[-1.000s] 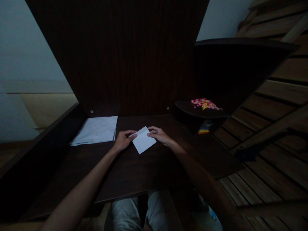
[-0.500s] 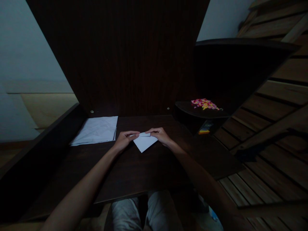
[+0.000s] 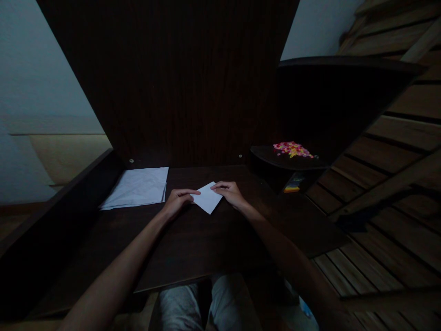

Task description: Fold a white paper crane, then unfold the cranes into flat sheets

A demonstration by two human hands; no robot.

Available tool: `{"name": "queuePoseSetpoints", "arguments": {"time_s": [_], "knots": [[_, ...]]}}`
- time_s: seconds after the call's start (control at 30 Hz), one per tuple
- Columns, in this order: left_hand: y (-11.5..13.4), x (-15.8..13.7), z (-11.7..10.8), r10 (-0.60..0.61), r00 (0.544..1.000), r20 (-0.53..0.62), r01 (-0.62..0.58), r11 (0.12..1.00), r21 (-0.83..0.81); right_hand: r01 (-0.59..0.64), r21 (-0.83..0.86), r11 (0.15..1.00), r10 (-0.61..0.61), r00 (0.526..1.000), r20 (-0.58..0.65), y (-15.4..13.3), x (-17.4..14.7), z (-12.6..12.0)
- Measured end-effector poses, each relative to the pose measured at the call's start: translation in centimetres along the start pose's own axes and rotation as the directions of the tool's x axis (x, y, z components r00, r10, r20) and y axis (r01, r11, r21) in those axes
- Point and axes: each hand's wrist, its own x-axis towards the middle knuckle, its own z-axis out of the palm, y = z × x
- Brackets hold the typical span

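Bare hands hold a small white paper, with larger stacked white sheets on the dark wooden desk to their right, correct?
Wrong side: the head view shows the larger stacked white sheets on the dark wooden desk, left of the left hand and right hand holding the small white paper.

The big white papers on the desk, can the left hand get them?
Probably yes: the left hand is near the big white papers and no obstacle shows between, though its fingers are on the small white paper.

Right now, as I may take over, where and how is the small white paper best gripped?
Perhaps pinch the small paper at its near corner, from the person's side: that corner juts free between the left hand and right hand.
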Motion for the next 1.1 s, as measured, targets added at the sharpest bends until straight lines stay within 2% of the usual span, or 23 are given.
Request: {"name": "queuePoseSetpoints", "arguments": {"time_s": [0.07, 0.13, 0.33, 0.5, 0.6, 0.73, 0.83, 0.97, 1.1], "knots": [[0.02, -0.2, 0.03, -0.016, 0.998, 0.064, 0.02, 0.997, -0.071, 0.009, 0.004, 1.0, -0.008, 0.999, -0.038, 0.01, 0.07, -0.05], [-0.05, -0.35, 0.01, -0.007, 0.996, 0.092, 0.013, 0.998, -0.061, 0.0, 0.022, 1.0, 0.001, 0.998, -0.065, 0.05, 0.11, -0.06], [-0.23, -0.34, -0.08, 0.044, 0.997, 0.067, -0.046, 0.998, 0.03, -0.036, 0.13, 0.991, 0.044, 0.997, -0.06, -0.07, 0.12, 0.11], [0.43, -0.39, 0.05, 0.064, 0.997, -0.043, -0.062, 0.998, 0.028, -0.04, 0.239, 0.97, 0.022, 0.997, 0.076, -0.3, -0.12, -0.27], [0.51, -0.37, 0.11, 0.111, 0.99, -0.089, -0.111, 0.994, 0.01, -0.012, 0.22, 0.976, -0.025, 0.986, 0.165, -0.15, -0.26, -0.49], [0.0, -0.06, 0.07, 0.139, 0.986, -0.097, -0.145, 0.988, -0.051, 0.028, 0.188, 0.982, -0.067, 0.976, 0.206, 0.2, -0.29, -0.24], [-0.34, 0.08, -0.06, 0.164, 0.983, -0.078, -0.168, 0.985, -0.049, 0.026, 0.193, 0.981, -0.063, 0.98, 0.187, 0.28, -0.27, 0.02], [-0.29, -0.1, -0.28, 0.2, 0.978, -0.055, -0.203, 0.978, -0.051, -0.014, 0.239, 0.971, -0.008, 0.996, 0.092, 0.05, -0.25, 0.01], [0.16, -0.34, -0.36, 0.227, 0.974, -0.009, -0.225, 0.967, 0.116, -0.053, 0.282, 0.958, 0.034, 0.997, 0.071, -0.13, -0.27, -0.15]]}}
